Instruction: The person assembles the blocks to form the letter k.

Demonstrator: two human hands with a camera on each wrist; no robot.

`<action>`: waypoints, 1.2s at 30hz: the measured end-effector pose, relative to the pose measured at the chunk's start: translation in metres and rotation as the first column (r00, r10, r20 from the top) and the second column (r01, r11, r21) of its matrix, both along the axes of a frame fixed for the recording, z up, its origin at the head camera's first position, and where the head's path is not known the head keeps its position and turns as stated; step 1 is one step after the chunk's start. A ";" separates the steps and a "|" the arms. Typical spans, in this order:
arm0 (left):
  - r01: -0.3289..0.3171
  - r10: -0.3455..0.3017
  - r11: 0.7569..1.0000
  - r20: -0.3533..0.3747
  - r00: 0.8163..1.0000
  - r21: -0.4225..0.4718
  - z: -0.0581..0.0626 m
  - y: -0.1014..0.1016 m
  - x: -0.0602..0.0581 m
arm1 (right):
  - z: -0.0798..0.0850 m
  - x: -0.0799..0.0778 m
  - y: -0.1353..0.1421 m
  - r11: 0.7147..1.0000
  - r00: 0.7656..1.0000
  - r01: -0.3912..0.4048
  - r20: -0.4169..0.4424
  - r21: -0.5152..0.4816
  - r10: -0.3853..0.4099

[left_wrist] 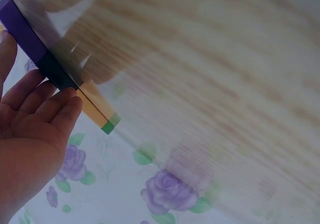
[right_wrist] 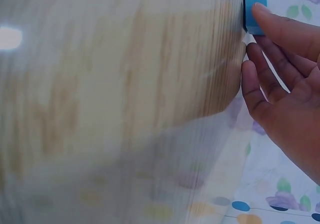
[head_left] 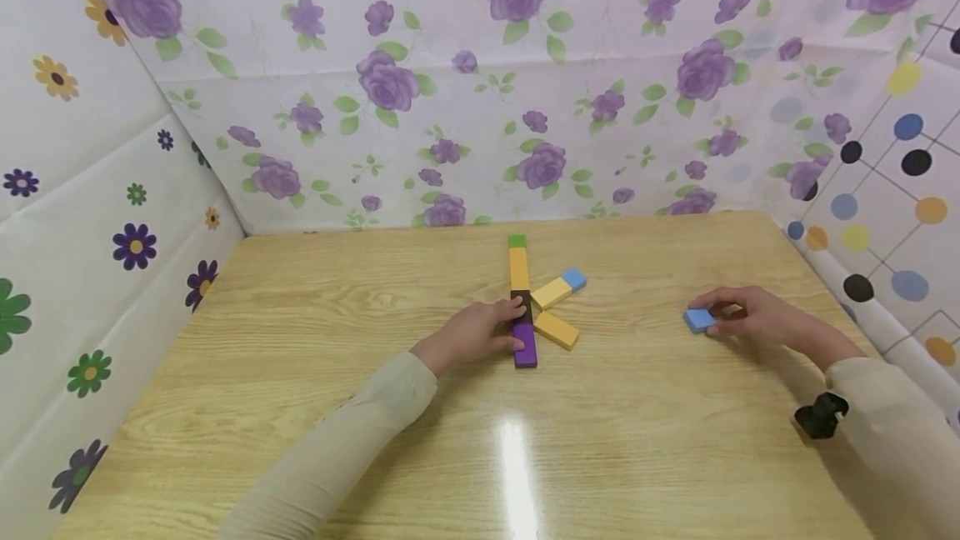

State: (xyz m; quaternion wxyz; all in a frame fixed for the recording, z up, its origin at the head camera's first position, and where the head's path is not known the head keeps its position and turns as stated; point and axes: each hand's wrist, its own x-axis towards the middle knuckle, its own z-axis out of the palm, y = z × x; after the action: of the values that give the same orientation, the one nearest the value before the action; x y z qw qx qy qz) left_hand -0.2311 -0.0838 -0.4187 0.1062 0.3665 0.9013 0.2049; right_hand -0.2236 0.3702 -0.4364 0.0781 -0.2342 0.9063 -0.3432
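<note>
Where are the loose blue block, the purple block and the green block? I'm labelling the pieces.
loose blue block (head_left: 698,320), head view, top face by the right hand's fingertips.
purple block (head_left: 526,346), head view, top face.
green block (head_left: 517,241), head view, top face.

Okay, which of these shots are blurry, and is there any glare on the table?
Head view: sharp, with a bright glare streak on the table near the front edge. Left wrist view: wood grain smeared by motion blur, left hand fairly clear. Right wrist view: table heavily blurred, with a glare spot at left.
</note>
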 end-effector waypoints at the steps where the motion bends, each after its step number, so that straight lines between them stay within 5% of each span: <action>1: 0.000 0.000 1.000 0.000 1.000 -0.002 0.000 0.000 0.000 | 0.000 0.000 0.000 1.000 1.000 0.010 0.005 0.008 -0.010; 8: -0.005 0.005 1.000 0.002 1.000 -0.011 0.000 0.000 0.000 | 0.005 -0.001 -0.008 0.997 0.999 0.038 0.002 0.061 -0.038; 36: 0.000 0.000 1.000 0.005 1.000 -0.007 -0.001 0.000 0.000 | 0.012 0.008 -0.083 0.980 0.987 0.123 0.125 -0.155 -0.104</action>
State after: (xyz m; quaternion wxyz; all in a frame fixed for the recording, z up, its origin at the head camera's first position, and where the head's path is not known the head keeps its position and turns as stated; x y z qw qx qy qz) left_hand -0.2312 -0.0842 -0.4197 0.1098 0.3657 0.9018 0.2026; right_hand -0.2152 0.2875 -0.4245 0.0919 -0.1672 0.8811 -0.4328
